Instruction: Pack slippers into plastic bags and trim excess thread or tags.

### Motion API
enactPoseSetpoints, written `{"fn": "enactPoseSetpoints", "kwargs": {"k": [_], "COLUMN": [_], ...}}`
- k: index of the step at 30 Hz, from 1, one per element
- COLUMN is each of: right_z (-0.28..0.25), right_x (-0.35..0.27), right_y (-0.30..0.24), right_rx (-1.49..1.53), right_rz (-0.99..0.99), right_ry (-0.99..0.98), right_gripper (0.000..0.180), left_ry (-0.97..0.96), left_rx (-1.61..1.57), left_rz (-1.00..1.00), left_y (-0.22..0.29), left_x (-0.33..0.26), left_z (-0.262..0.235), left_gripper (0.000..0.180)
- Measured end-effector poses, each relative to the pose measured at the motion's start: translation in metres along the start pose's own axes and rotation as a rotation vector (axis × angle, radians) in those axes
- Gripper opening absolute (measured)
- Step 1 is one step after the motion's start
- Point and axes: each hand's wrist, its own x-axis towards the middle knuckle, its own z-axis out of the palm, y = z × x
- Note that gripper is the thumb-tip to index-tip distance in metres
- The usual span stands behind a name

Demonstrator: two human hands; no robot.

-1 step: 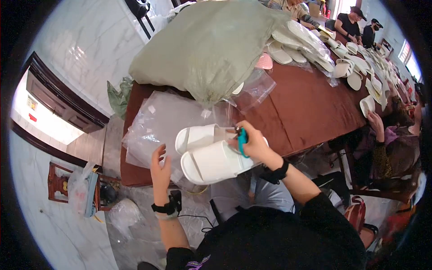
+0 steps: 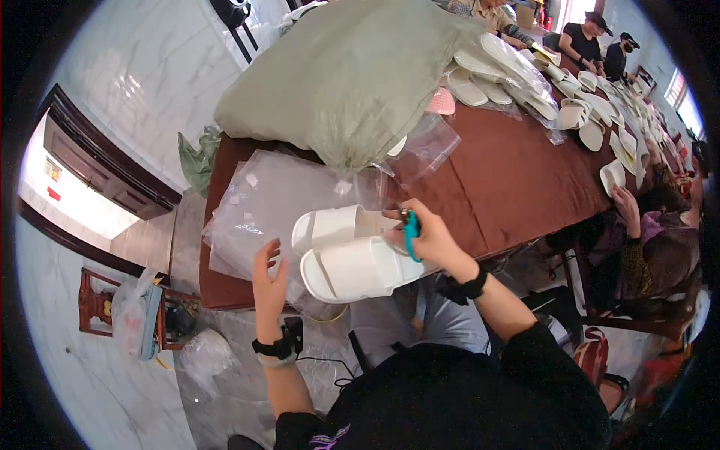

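White slippers [image 2: 349, 271], a pair side by side, sit at the centre of the head view — toes to the left, heels to the right, long axes nearly level, rising slightly rightward. The right hand [image 2: 433, 241] grasps their heel end, teal scissors [image 2: 412, 237] hooked on its fingers; the left hand [image 2: 270, 276], fingers loose and parted, is just beside the toes. A bulging green sack [image 2: 337, 75] fills the upper centre — contents hidden — and flat clear bags [image 2: 262, 199] lie below it on the brown table [image 2: 517, 180].
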Motion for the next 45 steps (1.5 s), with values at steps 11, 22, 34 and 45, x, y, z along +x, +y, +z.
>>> {"fn": "enactPoseSetpoints", "kwargs": {"k": [11,22,34,45], "right_z": [-0.063,0.050,-0.004,-0.084], "right_x": [-0.064,-0.102,-0.044,0.018], "right_y": [-0.019,0.050,-0.049,-0.013], "right_rx": [0.122,0.108,0.356,-0.346], "right_rz": [0.337,0.023,0.208,-0.044], "right_ry": [-0.693,-0.436,-0.057,0.052], "right_gripper": [0.034,0.038,0.041,0.030], "left_ry": [-0.251,-0.228,-0.200,-0.229], "left_rx": [0.180,0.549,0.148,0.160], "left_rz": [0.155,0.237,0.282,0.240], "left_y": [-0.020,-0.004,0.054,0.032], "left_x": [0.020,0.016,0.040,0.080], "left_z": [0.039,0.041,0.049,0.127], "left_gripper": [0.043,0.023,0.010,0.016]}}
